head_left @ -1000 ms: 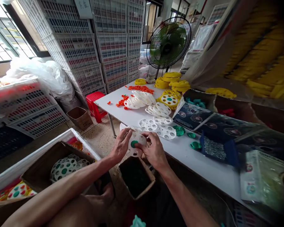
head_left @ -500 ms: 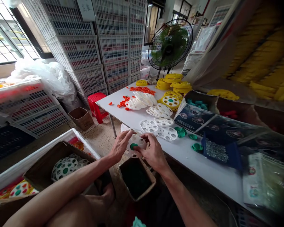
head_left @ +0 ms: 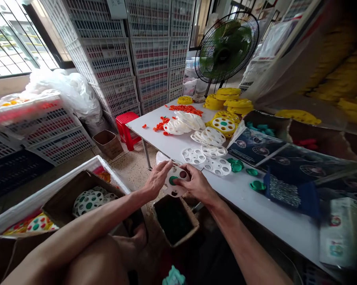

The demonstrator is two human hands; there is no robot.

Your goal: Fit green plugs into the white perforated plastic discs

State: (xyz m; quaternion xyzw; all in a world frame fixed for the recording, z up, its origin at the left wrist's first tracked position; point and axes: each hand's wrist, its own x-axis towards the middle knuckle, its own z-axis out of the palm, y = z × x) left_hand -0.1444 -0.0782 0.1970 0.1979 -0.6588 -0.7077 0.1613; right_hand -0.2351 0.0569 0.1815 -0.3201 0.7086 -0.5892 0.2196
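Note:
A white round plastic disc (head_left: 176, 183) with several holes and a green cap at its centre is held between both hands, just off the near edge of the white table (head_left: 249, 198). My left hand (head_left: 156, 179) grips the disc's left rim, fingers curled over it. My right hand (head_left: 198, 184) pinches the right rim, thumb on top. Below the disc stands a small open cardboard box (head_left: 176, 220) with dark green parts inside. Loose white discs (head_left: 206, 156) and green caps (head_left: 236, 165) lie on the table just beyond.
A cardboard box (head_left: 65, 198) of finished discs with green centres sits at my left. Yellow discs (head_left: 228, 101), orange pieces (head_left: 186, 108) and a floor fan (head_left: 226, 47) are at the table's far end. White crates (head_left: 131, 55) are stacked behind; a red stool (head_left: 128, 124) stands by the table.
The view has shifted slightly, so everything sits a bit further right. Both hands have kept hold of the disc, turning it a little; a hole now shows beside my right thumb.

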